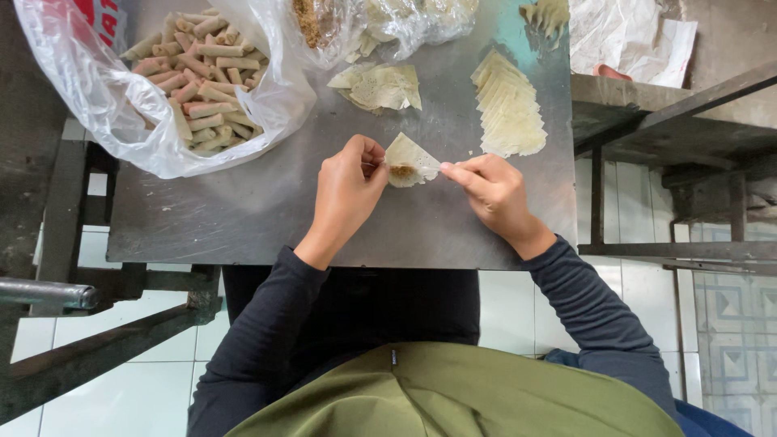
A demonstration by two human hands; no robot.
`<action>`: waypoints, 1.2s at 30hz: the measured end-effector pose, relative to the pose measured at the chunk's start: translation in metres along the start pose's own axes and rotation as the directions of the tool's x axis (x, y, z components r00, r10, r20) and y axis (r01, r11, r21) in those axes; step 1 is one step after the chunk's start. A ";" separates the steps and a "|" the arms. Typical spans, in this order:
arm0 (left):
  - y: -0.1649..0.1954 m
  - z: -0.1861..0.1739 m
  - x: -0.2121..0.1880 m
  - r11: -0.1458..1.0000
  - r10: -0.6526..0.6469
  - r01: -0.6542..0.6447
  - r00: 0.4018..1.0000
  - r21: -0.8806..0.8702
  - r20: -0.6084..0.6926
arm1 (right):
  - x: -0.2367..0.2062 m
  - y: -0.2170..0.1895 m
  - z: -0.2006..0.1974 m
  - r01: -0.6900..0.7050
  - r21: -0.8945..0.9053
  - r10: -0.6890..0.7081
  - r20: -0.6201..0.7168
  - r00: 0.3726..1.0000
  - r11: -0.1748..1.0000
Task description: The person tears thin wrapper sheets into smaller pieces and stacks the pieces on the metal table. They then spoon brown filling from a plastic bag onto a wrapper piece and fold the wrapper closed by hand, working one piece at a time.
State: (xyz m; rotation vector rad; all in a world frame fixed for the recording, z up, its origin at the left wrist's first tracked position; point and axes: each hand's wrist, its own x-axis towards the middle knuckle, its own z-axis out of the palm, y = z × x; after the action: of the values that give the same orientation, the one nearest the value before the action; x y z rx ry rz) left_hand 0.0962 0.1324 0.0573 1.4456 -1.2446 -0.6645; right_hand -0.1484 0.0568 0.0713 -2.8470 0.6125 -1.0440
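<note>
A thin pale pastry wrapper [411,155] lies on the metal table [243,218], with a small heap of brown filling [402,171] on its near corner. My left hand [348,190] pinches the wrapper's left edge. On the other side, my right hand [490,190] grips its right corner between thumb and forefinger. Both hands rest just above the tabletop, near the table's front edge.
A clear plastic bag [121,121] of several finished rolls [198,73] sits at the back left. A fanned stack of wrappers [508,109] lies right of my hands, a loose pile of wrappers [380,87] behind them. A bag of filling [324,24] is at the back. A dark metal rack [672,121] stands to the right.
</note>
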 end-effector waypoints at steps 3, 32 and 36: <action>0.001 0.000 -0.001 1.000 -0.011 0.011 1.000 -0.010 0.011 | -0.004 0.003 -0.003 0.092 -0.081 -0.090 0.026 0.996 0.992; -0.003 0.004 -0.006 0.917 0.354 -0.360 0.933 0.173 0.069 | 0.098 -0.008 0.024 -0.424 0.232 0.437 -0.001 0.900 0.875; -0.007 0.007 -0.007 0.907 0.363 -0.370 0.929 0.199 0.074 | 0.038 -0.028 0.015 -0.533 0.001 0.532 0.052 0.845 0.846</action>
State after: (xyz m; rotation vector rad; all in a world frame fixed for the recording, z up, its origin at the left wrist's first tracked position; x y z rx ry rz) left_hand 0.0906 0.1355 0.0476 1.3186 -1.6019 -0.3099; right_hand -0.1025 0.0668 0.0876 -2.4335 1.2857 -0.8612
